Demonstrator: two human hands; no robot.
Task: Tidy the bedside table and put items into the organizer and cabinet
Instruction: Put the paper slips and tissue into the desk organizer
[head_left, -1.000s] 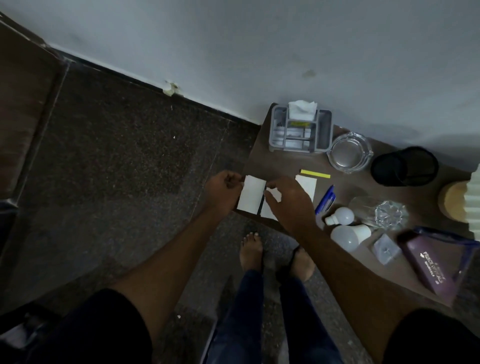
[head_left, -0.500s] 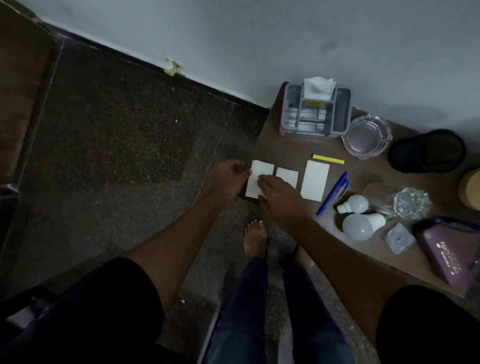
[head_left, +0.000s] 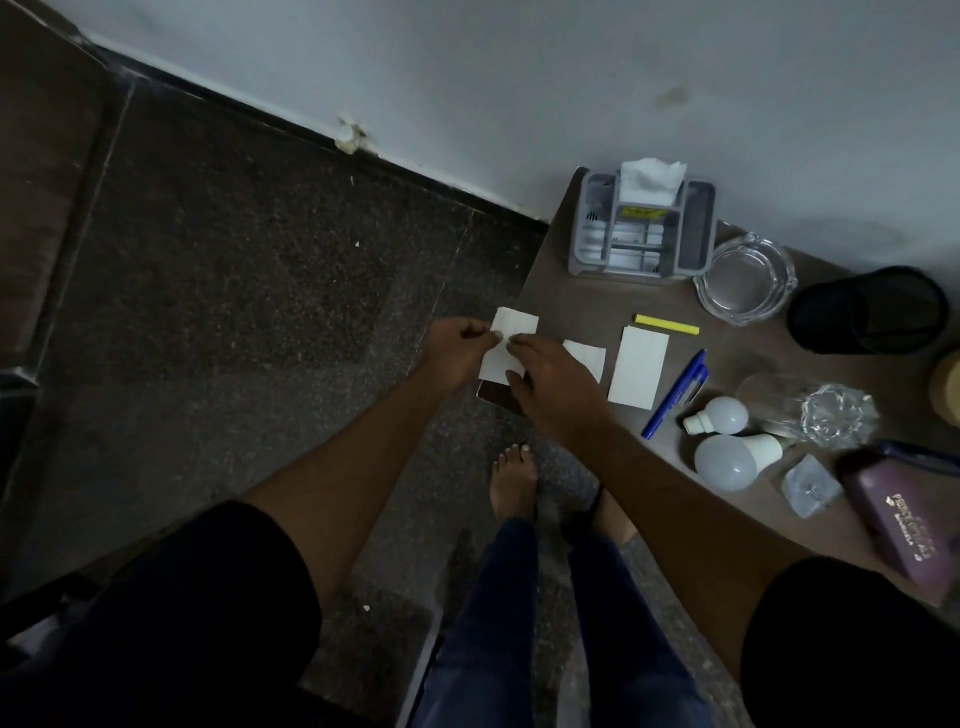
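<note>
Over the dark speckled floor, the left grip has its fingers curled and pinches the left edge of a white paper slip. The slip sits at the front-left corner of the brown wooden counter and juts out past the counter's left edge. The right grip comes over the slip from the other side. Its thumb and forefinger pinch the same paper just beside the left fingertips, and its other fingers are bent over the slip's lower part.

Just right of that hand, a small square white paper lies flat, then a taller white paper rectangle. A thin yellow stick lies just beyond the rectangle. Against the wall stands a grey plastic compartmented organizer with crumpled white tissue standing in its back section. A blue pen lies slantwise beside the taller paper.

Further right are a clear glass ashtray, a small white bulb and a larger white bulb. A clear cut-glass tumbler lies on its side. Next come a small grey packet, a black mesh cup and a purple box with gold lettering.
</note>
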